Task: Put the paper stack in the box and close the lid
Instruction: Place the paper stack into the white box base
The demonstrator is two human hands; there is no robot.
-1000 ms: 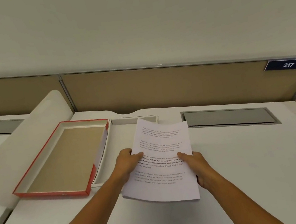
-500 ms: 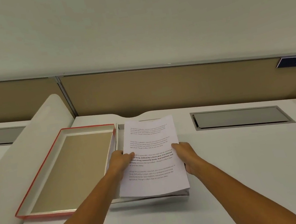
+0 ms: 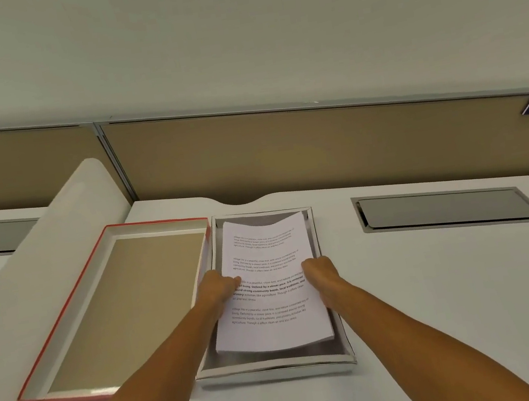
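A white desk (image 3: 442, 294) carries the open box (image 3: 274, 368) and, touching its left side, the red-edged lid (image 3: 70, 332) (inside up).

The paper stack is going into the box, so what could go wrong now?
The paper stack is bowed, its far edge curling up near the back wall of the box, so sheets might crease or catch there. Both the left hand and the right hand grip its sides inside the box, so fingers could get pinched. The red lid lies close by; an arm might bump it.
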